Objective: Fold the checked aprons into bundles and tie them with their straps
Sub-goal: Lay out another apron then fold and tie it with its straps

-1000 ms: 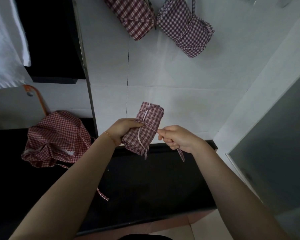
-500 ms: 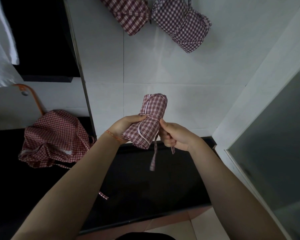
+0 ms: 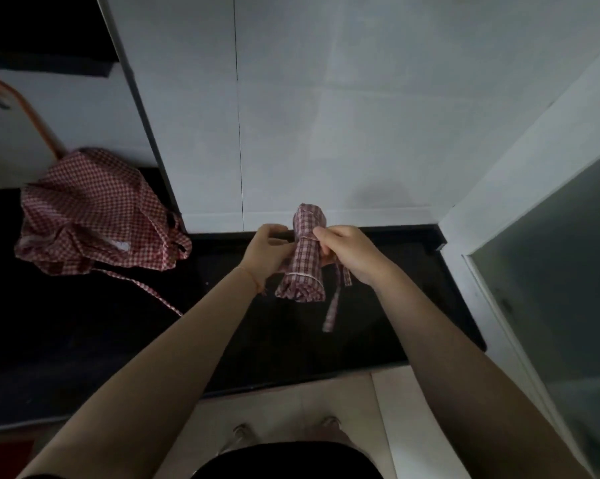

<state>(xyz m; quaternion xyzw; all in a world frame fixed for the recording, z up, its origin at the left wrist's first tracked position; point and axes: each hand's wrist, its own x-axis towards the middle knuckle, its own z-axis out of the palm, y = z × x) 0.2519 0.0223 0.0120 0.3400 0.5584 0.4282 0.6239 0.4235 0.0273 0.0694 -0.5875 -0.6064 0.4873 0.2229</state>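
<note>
Both hands' grip clenched on rolled apron bundle (image 3: 303,261), lowered since before, strap (image 3: 332,311) dangling

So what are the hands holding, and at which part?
Both hold the rolled checked apron bundle at its middle: left hand from the left, right hand from the right, where the strap hangs.

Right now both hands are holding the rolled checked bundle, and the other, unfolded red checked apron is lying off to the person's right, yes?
Not quite. The head view shows the unfolded red checked apron lying to the person's left, not right, on the dark counter. The rest holds: the left hand and right hand both hold the rolled checked bundle.
</note>
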